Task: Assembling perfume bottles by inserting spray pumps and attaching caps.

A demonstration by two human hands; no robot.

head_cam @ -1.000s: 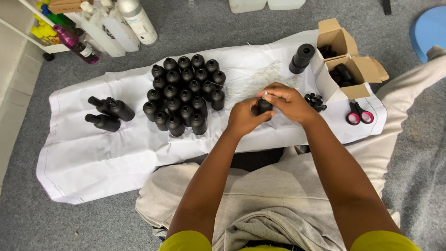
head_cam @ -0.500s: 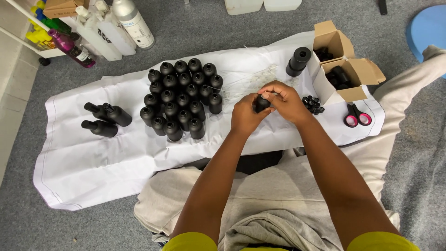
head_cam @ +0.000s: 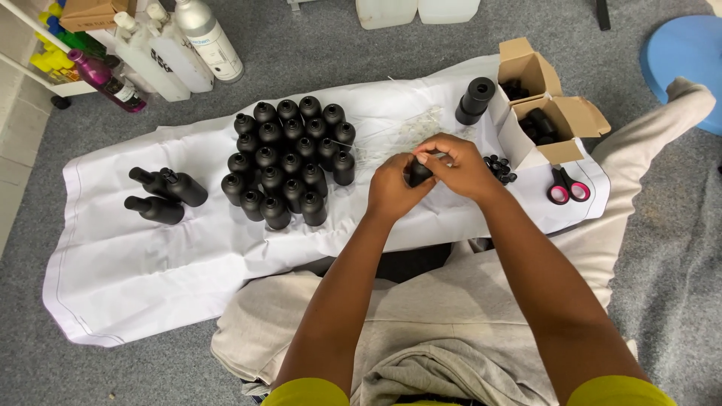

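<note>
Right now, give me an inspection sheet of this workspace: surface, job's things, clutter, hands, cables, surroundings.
Surface: white sheet spread on grey carpet, wrinkled.
Job's things: small black bottle held between both hands; cluster of upright black bottles mid-sheet; three black bottles lying down to the left of the cluster.
Clutter: pile of small black caps; pink-handled scissors; two open cardboard boxes holding black parts; black cylinder; thin clear tubes.
Hands: left hand grips the bottle; right hand closes over its top.
Cables: nothing seen.
Surroundings: white and coloured bottles at top left; blue round stool at right.
</note>
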